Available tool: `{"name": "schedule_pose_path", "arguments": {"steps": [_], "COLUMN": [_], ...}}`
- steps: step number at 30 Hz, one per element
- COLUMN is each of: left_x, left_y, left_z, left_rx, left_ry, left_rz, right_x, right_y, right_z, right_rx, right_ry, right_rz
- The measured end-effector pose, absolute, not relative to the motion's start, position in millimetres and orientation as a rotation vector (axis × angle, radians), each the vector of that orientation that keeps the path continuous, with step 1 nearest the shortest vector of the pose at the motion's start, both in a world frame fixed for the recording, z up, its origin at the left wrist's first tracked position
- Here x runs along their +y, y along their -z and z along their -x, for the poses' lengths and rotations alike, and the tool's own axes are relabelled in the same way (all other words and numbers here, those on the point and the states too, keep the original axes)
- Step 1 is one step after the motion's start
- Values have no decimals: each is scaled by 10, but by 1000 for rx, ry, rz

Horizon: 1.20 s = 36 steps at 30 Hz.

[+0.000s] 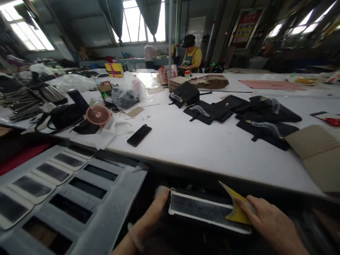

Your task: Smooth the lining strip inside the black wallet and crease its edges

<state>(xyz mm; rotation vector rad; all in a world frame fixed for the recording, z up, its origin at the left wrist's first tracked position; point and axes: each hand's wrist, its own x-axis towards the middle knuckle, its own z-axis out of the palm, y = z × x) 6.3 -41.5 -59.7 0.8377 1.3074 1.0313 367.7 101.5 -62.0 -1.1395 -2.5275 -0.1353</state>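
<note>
Left hand [140,223] and right hand [271,223] pinch a seemingly leather panel [202,209] between their fingers.

Long white worktable [212,152], curtained factory windows [135,26]

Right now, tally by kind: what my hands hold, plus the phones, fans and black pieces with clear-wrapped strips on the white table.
White-edged black panel: 1
Yellow piece: 1
Black phone: 1
Pink fan: 1
Black pieces with clear-wrapped strips: 4
Total: 8
</note>
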Motion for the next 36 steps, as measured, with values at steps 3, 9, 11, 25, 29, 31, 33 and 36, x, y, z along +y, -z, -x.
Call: {"name": "schedule_pose_path", "arguments": {"steps": [3,9,11,25,29,31,33,36], "left_x": [-499,-554,-569,-534,-563,-571,-572,-563], "left_y": [665,539,504,709,708,658,617,594], "left_z": [-212,-239,-260,-333,-348,-368,-390,-420], "left_rx": [1341,1328,1283,1311,1406,1426,1457,1486], "left_ry": [-1146,-1218,-1248,-1396,-1411,-1437,-1478,-1570], "left_rz": [-771,-734,-717,-639,-600,-567,-518,-473], "right_x": [1171,1312,1340,1340,1397,1420,1439,1465], "right_y": [573,370,353,67,28,2,-25,-49], "right_z": [-3491,-3028,-2877,-1468,-1233,-1158,-1107,-1059], "right_rx": [-2739,-2780,-2811,-3028,-3039,-3044,-3050,-3059], "right_ry": [525,556,338,-218,-234,-243,-246,-245], "right_rz": [746,480,625,400,199,101,20,-83]}}
